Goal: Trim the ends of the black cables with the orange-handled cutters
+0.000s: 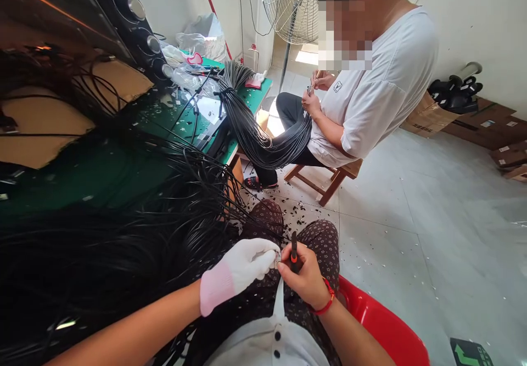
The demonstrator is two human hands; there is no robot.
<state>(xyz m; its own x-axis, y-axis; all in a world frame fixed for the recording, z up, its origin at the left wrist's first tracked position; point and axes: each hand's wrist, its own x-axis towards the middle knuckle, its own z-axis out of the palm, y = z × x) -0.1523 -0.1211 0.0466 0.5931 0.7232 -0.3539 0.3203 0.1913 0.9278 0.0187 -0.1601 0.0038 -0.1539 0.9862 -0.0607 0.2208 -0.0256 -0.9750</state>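
My left hand [242, 270] wears a white glove with a pink cuff and pinches the end of a thin black cable [230, 218] over my lap. Bare, with a red band at the wrist, my right hand [302, 275] grips a small black tool with an orange band [293, 252]. Its tip meets the cable end at my left fingertips. A thick mass of black cables [123, 245] spills from the green table [102, 163] onto my left side.
Across from me a person in a white shirt [379, 91] sits on a wooden stool [325, 176], working on another cable bundle [263, 135]. Also here: a standing fan [288, 4], cardboard boxes [486, 127], a red plastic seat [382, 327], and black scraps on the tiled floor [432, 218].
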